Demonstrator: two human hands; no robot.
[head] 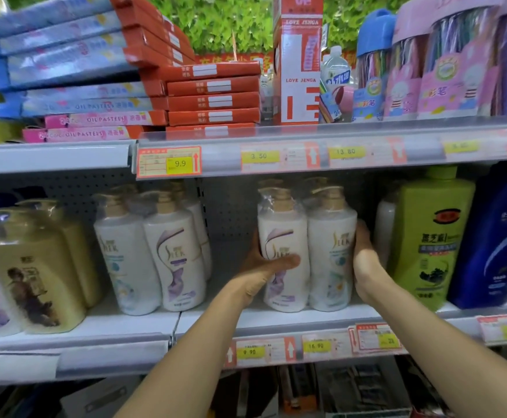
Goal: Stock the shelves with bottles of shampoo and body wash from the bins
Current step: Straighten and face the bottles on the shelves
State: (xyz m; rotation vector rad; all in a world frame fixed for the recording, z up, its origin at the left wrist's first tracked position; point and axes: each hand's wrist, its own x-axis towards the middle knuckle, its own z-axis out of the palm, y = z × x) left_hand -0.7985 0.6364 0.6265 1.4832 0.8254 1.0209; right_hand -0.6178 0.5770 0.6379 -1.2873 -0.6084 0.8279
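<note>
One grey metal shelf: stock stands near its lip; a tug could topple it.
Tall green plastic bottle: just beside right hand; knuckles could knock it.
Shrink-wrapped pair of white pump bottles: upright on shelf between both hands; slick film may slip.
Left hand: grips pair, thumb across front.
Right hand: presses flat against pair's side.

Hands: two, left hand and right hand
White pump bottles: two in the wrapped pair between the hands, two in the front pair further left, more partly hidden behind
Gold bottles: two
Green bottle: one
Dark blue bottle: one
Pink oil pastel boxes: two
Love Jenga box: one
Yellow price tags: four per shelf rail, eight in all
</note>
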